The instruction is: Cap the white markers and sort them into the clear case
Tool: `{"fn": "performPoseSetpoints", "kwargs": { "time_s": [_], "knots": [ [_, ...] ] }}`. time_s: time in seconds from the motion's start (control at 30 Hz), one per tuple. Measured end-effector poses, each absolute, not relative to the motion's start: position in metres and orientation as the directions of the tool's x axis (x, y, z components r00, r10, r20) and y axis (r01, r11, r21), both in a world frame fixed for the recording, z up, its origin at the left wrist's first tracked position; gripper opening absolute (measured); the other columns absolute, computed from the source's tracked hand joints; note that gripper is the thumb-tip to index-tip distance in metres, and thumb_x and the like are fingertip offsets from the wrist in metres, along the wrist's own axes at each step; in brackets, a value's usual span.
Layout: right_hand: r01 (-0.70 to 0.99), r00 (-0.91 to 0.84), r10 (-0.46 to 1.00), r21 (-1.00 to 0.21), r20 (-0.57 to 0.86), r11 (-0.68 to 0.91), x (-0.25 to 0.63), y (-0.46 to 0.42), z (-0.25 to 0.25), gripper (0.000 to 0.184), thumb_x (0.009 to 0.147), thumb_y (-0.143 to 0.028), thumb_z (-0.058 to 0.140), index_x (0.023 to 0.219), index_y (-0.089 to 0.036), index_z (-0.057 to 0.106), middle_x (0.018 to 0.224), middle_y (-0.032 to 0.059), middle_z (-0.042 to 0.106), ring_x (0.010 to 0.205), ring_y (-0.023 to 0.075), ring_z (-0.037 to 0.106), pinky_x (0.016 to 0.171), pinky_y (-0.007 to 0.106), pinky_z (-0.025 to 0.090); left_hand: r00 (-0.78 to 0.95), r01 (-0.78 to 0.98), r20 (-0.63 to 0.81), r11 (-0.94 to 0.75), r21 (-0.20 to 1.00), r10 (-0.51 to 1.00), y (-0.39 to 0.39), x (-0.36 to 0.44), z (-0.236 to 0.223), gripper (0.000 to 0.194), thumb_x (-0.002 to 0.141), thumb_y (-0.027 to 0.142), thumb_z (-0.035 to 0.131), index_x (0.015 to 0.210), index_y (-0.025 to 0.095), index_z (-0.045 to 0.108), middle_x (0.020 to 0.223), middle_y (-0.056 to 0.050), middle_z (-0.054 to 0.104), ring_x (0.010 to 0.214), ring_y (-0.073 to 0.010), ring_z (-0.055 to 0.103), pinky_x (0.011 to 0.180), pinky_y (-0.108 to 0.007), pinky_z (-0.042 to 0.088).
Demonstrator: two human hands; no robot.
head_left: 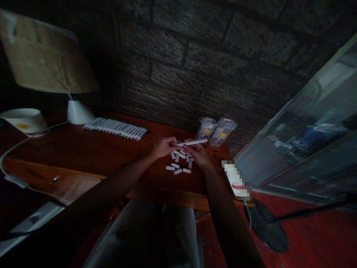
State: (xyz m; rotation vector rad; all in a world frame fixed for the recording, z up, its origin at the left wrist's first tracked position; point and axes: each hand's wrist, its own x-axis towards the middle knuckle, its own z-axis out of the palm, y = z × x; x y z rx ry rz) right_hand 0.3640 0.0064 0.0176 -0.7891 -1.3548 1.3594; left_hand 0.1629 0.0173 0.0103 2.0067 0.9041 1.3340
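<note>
My left hand (164, 146) and my right hand (198, 153) meet over a wooden desk (92, 152). Both are closed on a white marker (192, 142) that lies level between them, its far end pointing right. Just under and in front of the hands lies a small pile of loose marker caps (178, 165), white with coloured ends. A long row of white markers (117, 128) lies side by side at the back left of the desk.
Two clear plastic marker boxes (216, 131) stand at the desk's back right against a dark brick wall. A lamp (47, 61) and a white bowl (23, 120) sit at far left, a cable trailing. A flat white object (235, 178) lies on the desk's right edge. A window is on the right.
</note>
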Motion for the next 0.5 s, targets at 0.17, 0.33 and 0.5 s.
{"fn": "performPoseSetpoints", "kwargs": {
  "time_s": [0.17, 0.33, 0.5],
  "knots": [
    [-0.320, -0.144, 0.966, -0.934, 0.216, 0.161, 0.363, 0.009, 0.020, 0.038, 0.062, -0.036, 0.086, 0.094, -0.025, 0.070, 0.080, -0.0038, 0.072, 0.074, 0.0135, 0.068, 0.077, 0.029, 0.058, 0.278, 0.305, 0.554, -0.619, 0.724, 0.785, 0.016, 0.163, 0.013, 0.037, 0.080, 0.052, 0.067, 0.072, 0.016, 0.063, 0.061, 0.004, 0.056, 0.055, -0.0094, 0.048, 0.052, -0.021, 0.034],
    [-0.479, -0.008, 0.980, -0.861, 0.199, 0.171, 0.367, 0.007, 0.029, 0.034, 0.065, -0.038, 0.084, 0.093, -0.028, 0.067, 0.075, -0.0074, 0.061, 0.070, 0.0118, 0.062, 0.080, 0.035, 0.058, 0.244, 0.363, 0.548, -0.600, 0.713, 0.800, 0.014, 0.160, 0.019, 0.043, 0.092, 0.052, 0.049, 0.074, 0.017, 0.067, 0.063, 0.000, 0.061, 0.058, -0.0119, 0.053, 0.057, -0.023, 0.039],
    [-0.553, 0.038, 0.984, -0.816, 0.176, 0.168, 0.373, 0.004, 0.040, 0.035, 0.067, -0.044, 0.081, 0.095, -0.029, 0.066, 0.074, -0.0069, 0.057, 0.068, 0.0111, 0.058, 0.072, 0.032, 0.058, 0.207, 0.367, 0.534, -0.572, 0.734, 0.819, 0.015, 0.158, 0.019, 0.046, 0.093, 0.054, 0.045, 0.075, 0.018, 0.068, 0.067, -0.002, 0.066, 0.063, -0.0142, 0.059, 0.062, -0.025, 0.043]
  ]
}}
